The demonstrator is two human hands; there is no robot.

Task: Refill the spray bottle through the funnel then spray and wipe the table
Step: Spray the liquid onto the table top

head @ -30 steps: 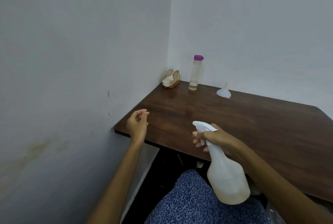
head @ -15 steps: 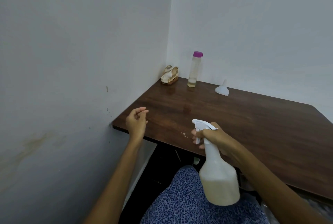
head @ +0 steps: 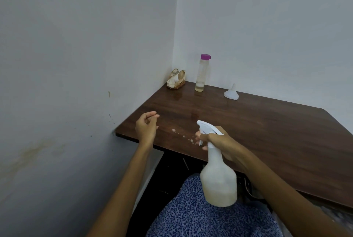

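Spray bottle [head: 217,179] is hanging over the table [head: 267,131] near edge at 6 o'clock, right hand [head: 219,141] curling round its neck, fingers on the trigger. Left hand [head: 146,126] is hovering at 9 o'clock, fingers loosely bent, holding nothing. Droplets [head: 183,136] are lying between the hands. Funnel [head: 231,93] is sitting inverted at 12 o'clock beside the purple-capped bottle [head: 201,73], so refilling appears done; spraying is underway, wiping is pending.
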